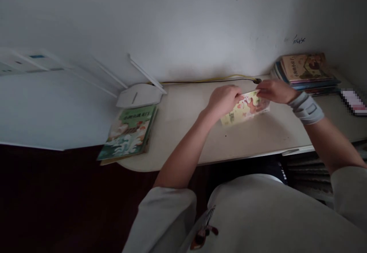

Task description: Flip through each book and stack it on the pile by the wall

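A thin picture book (249, 108) with a pale yellow and red cover lies tilted on the cream desk (183, 130), its near corner resting on the desk top. My left hand (224, 101) grips its left side, covering part of the cover. My right hand (272, 91) pinches its upper right edge, and a grey wrist brace (306, 108) wraps that wrist. Between my hands, the book's upper edge shows. Its pages are hidden.
A green illustrated book (127, 132) lies at the desk's left end, overhanging the edge. A white router (139, 95) stands behind it. A stack of picture books (305, 73) sits back right. A yellow cable (206, 79) runs along the wall.
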`<state>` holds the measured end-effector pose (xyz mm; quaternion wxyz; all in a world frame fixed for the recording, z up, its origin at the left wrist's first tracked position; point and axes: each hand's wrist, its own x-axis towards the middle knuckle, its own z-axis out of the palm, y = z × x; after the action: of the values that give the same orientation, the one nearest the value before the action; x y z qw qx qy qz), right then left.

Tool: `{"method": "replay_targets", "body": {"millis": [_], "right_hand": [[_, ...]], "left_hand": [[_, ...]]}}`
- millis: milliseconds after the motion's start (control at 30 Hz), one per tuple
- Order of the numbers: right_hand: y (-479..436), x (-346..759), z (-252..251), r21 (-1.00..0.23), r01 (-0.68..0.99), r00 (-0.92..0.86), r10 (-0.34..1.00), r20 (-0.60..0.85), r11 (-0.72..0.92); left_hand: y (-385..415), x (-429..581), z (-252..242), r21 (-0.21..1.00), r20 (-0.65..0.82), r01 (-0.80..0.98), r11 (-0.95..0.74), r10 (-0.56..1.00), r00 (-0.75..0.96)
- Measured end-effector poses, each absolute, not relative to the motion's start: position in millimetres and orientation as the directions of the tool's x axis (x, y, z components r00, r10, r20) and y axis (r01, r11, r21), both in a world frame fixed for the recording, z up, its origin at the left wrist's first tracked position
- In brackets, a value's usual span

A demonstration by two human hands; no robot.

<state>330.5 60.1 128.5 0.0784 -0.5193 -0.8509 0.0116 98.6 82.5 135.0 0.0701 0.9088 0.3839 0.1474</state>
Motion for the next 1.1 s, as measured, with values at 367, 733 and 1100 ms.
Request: {"method": "replay_targets", "body": {"millis": [367, 733, 1100], "right_hand": [[2, 340, 90, -0.704, 0.679, -0.573, 0.75, -0.332, 0.207], [30, 353, 51, -0.99, 0.043, 0.057, 0.99, -0.128, -0.131], [8, 396, 64, -0.681, 0.73, 0.432, 0.734, 0.524, 0.056]], "left_hand": [[35, 82, 85, 0.505, -0.158, 0.539, -0.674, 0.542, 0.825], [81, 45, 50, 0.981, 0.09, 0.125, -0.151, 0.914, 0.395], [126, 174, 62, 0.975, 0.127, -0.19, -0.111, 0.989, 0.077]]}}
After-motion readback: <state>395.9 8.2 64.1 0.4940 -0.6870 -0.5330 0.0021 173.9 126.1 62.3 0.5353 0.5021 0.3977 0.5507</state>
